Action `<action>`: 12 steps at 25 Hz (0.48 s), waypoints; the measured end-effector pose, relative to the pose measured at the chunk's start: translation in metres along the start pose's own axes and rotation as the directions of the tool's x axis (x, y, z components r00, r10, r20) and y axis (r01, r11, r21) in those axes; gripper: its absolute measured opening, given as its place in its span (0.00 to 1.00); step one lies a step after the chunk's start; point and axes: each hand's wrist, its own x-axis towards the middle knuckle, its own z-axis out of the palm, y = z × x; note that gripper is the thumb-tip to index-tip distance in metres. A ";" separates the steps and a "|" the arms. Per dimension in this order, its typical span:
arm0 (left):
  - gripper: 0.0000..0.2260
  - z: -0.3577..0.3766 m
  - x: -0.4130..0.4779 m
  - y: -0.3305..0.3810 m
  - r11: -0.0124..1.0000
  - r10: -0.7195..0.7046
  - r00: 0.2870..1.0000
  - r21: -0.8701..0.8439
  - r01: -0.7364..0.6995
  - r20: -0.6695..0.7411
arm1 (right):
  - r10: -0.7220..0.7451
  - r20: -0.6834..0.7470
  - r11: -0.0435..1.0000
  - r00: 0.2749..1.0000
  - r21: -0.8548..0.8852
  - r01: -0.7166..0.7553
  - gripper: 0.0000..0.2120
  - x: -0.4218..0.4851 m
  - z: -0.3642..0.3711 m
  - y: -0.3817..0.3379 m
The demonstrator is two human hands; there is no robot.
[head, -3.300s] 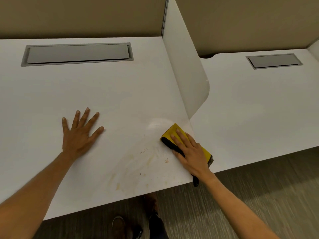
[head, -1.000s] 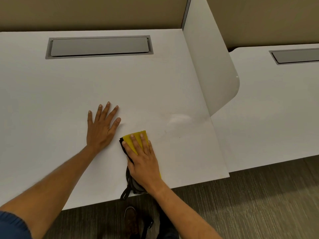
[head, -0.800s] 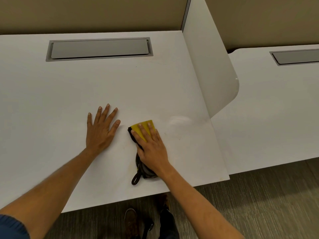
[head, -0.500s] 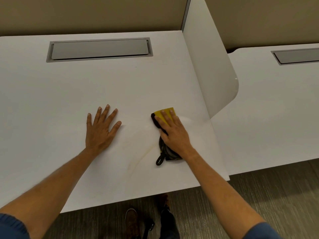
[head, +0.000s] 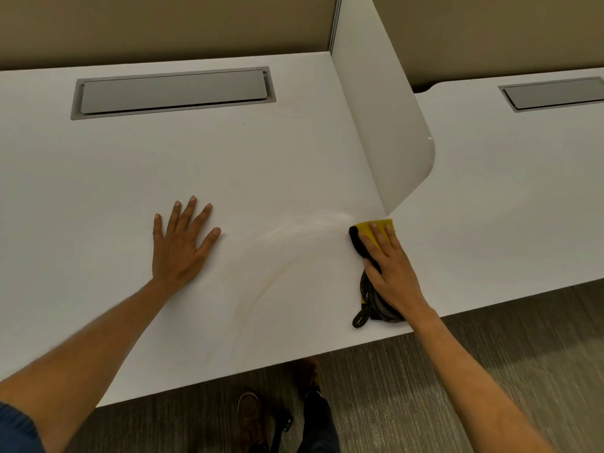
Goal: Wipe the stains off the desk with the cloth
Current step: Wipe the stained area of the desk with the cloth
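A yellow and black cloth lies flat on the white desk, just in front of the divider's lower end. My right hand presses down on it, palm flat and fingers pointing away from me. A black loop of the cloth sticks out behind the wrist near the desk's front edge. A faint yellowish curved smear arcs across the desk between my hands, with a pale wet streak above it. My left hand rests flat on the desk, fingers spread, holding nothing.
A white divider panel stands between this desk and the neighbouring white desk. Each desk has a grey cable hatch at the back. A beige wall runs behind. My shoes show on the grey carpet under the front edge.
My right hand has swept the cloth to the right, from beside the left hand to the divider's foot, leaving a curved smear behind. The left hand has stayed put.
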 end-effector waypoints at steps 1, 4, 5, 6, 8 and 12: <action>0.30 0.000 0.000 0.001 1.000 0.000 1.000 0.001 0.000 0.001 | 0.023 -0.005 1.000 1.000 0.011 -0.023 0.30 -0.011 0.001 -0.001; 0.31 0.000 0.000 0.002 1.000 -0.005 1.000 0.006 0.005 -0.001 | 0.066 -0.013 0.997 0.998 0.040 -0.065 0.30 -0.039 0.007 -0.014; 0.31 0.000 0.000 0.002 1.000 -0.006 1.000 0.006 0.006 -0.002 | 0.071 -0.013 0.996 0.997 0.046 -0.070 0.30 -0.047 0.010 -0.022; 0.31 0.000 0.000 0.003 1.000 -0.008 1.000 0.004 0.008 0.000 | 0.071 -0.010 0.996 0.997 0.047 -0.071 0.30 -0.054 0.014 -0.030; 0.31 0.000 0.000 0.003 1.000 -0.010 1.000 -0.001 0.010 0.003 | 0.054 0.002 0.998 0.999 0.042 -0.054 0.31 -0.067 0.022 -0.048; 0.31 0.000 0.000 0.003 1.000 -0.017 1.000 -0.005 0.017 0.003 | -0.058 0.031 0.997 0.998 0.051 0.057 0.32 -0.092 0.049 -0.101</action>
